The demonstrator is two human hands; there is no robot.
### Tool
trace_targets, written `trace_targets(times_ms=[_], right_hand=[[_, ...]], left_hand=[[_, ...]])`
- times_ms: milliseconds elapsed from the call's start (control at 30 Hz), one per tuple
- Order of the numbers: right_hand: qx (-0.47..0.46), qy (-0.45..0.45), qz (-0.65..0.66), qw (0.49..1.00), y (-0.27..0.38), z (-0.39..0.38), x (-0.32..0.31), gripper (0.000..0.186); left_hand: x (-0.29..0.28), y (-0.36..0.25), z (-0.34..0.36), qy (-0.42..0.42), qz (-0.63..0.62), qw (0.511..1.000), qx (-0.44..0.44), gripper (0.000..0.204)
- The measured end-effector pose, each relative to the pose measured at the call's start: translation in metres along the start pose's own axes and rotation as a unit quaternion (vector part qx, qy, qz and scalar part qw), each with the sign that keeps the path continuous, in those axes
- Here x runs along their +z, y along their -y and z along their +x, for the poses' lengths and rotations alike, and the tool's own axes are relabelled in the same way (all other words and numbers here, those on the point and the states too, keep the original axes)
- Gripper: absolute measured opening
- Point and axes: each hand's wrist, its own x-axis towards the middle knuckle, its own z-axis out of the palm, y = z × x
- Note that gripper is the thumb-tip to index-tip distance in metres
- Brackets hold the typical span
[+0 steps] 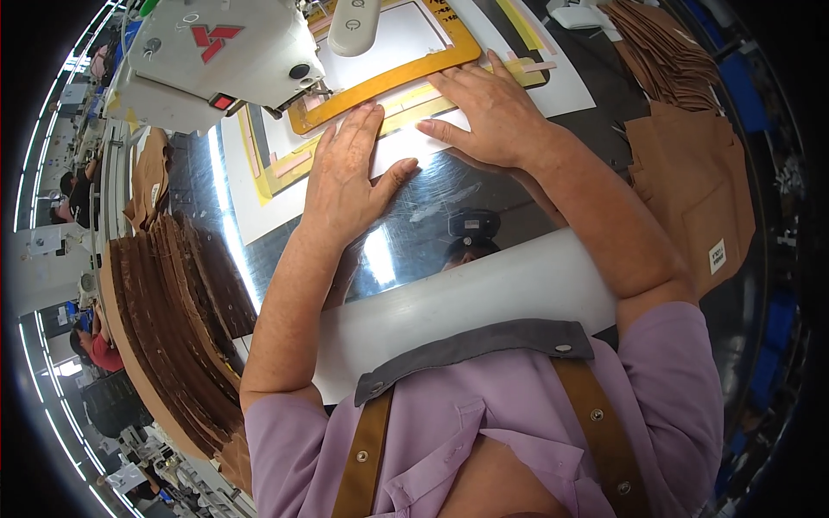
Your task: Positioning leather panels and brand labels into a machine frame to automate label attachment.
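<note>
Both my hands lie flat on a white template sheet (259, 222) with yellow and pink strips stuck along it. My left hand (350, 173) has its fingers stretched forward, tips by the near edge of an orange-yellow clamp frame (393, 79). To the right, my right hand (488, 112) is spread, fingertips at the frame's near right corner and on the yellow strip (527, 69). Nothing is gripped in either hand. The white sewing machine head (207, 60) stands over the frame's left side, its needle area partly hidden.
Dark brown cut pieces (173, 319) are stacked at my left. Tan-brown pieces (691, 181) lie at the right, with another fanned stack (661, 56) behind them. A shiny metal table plate (423, 224) spans the front, edged by a pale rounded panel (466, 302). Other people work far left.
</note>
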Motion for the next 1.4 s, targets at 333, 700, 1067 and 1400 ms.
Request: trace_targets(times_ms=[333, 700, 1067, 1400], right_hand=[[0.015, 0.021, -0.031, 0.999, 0.001, 0.000, 0.002, 0.075], [0.077, 0.065, -0.068, 0.993, 0.008, 0.002, -0.005, 0.078], [0.116, 0.029, -0.095, 0.988, 0.002, 0.006, 0.000, 0.082], [0.140, 0.055, -0.090, 0.985, 0.001, 0.007, -0.004, 0.081]], left_hand=[[-0.011, 0.038, -0.012, 0.040, -0.033, 0.998, 0.021, 0.074], [-0.013, 0.028, -0.003, 0.130, 0.009, 0.990, -0.049, 0.101], [0.002, 0.030, -0.008, 0.074, 0.004, 0.996, -0.058, 0.113], [0.005, 0.024, -0.010, 0.094, 0.042, 0.992, -0.079, 0.112]])
